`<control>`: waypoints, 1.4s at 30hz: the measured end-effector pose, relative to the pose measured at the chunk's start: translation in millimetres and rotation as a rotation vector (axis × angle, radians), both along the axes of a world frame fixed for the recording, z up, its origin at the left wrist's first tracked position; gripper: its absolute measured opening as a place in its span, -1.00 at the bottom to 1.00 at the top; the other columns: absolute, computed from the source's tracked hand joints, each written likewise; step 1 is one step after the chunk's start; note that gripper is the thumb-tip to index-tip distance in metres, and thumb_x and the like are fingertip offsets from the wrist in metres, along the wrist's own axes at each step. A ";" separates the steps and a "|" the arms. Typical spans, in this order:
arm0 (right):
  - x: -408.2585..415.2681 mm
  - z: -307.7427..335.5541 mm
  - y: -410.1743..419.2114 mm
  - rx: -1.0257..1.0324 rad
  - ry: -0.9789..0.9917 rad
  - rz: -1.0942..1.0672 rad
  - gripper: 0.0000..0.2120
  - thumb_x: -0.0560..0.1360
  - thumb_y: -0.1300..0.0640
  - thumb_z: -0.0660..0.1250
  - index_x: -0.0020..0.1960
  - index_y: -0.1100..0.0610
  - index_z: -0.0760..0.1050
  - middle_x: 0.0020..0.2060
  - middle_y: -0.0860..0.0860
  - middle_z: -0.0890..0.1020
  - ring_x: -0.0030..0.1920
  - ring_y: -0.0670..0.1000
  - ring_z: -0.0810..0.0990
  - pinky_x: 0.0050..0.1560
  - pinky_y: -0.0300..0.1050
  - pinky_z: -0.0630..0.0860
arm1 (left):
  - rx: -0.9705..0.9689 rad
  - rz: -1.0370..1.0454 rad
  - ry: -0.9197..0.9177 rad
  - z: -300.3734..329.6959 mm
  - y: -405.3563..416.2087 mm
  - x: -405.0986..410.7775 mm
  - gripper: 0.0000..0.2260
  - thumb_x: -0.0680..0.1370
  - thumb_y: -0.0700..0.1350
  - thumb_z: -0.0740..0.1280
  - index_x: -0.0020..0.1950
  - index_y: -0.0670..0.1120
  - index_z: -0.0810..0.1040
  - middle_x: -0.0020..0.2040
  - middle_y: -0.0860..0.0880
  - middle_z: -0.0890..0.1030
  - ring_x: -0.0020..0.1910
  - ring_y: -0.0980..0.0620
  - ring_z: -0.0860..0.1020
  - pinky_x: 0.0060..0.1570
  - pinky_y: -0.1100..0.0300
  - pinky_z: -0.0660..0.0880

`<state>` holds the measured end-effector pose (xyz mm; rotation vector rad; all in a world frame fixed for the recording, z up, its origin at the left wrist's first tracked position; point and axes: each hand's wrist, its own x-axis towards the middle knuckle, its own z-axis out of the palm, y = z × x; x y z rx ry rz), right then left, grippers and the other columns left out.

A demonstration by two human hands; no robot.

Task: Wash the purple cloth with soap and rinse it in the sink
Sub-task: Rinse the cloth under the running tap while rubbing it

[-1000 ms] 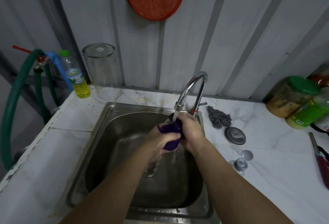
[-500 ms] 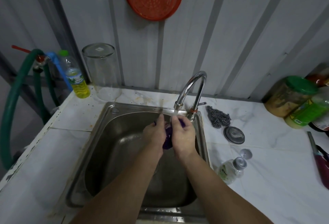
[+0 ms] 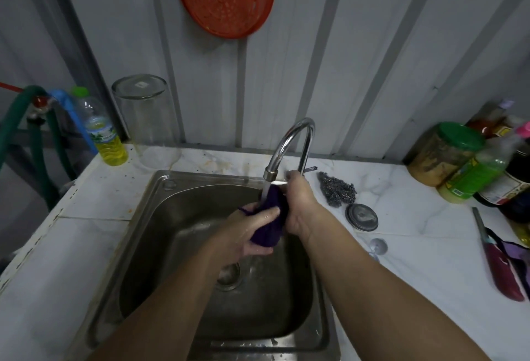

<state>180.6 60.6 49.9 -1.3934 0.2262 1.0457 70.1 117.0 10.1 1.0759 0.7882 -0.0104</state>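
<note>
Two hands: both were over the steel sink (image 3: pixel 143 217), closed around the purple cloth (image 3: pixel 271 220) under the tap's stream.
Left hand (image 3: pixel 246 234): wet, fingers curled round the lower part of the bunched cloth, thumb across its front.
Right hand (image 3: pixel 301 206): wrapped round the cloth's right and upper side, knuckles toward me; its fingertips were hidden behind the fabric.
Cloth: wadded into a dark lump just below the faucet (image 3: pixel 289 145) spout, above the basin and clear of the bottom.
Hidden or unclear: most of the cloth sat inside the two grips; the drain (image 3: pixel 229 274) was half covered by the left forearm; a small clear object by the right forearm was cut off.
Edges and room: the basin's front and left were open; the steel scourer (image 3: pixel 337 191) and a round metal lid (image 3: pixel 361 217) lay near the sink's right rim; jars and bottles crowded the far right corner, some cut by the frame.
Left side: an upturned clear jar (image 3: pixel 146 120) and a bottle of yellow liquid (image 3: pixel 106 137) stood at the back, well apart from the hands.
Writing: labels showed on the bottles, but none could be read.
</note>
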 end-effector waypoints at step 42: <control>154.2 -17.0 9.4 -0.210 -0.275 0.269 -0.64 0.59 0.08 0.08 0.29 0.21 0.44 0.35 0.17 0.49 0.37 0.21 0.43 0.46 0.14 0.34 | -0.150 0.352 -0.010 -25.6 18.8 26.7 -0.66 0.50 -0.07 0.49 0.24 -0.14 0.62 0.12 -0.18 0.73 0.08 -0.16 0.70 -0.12 0.02 0.65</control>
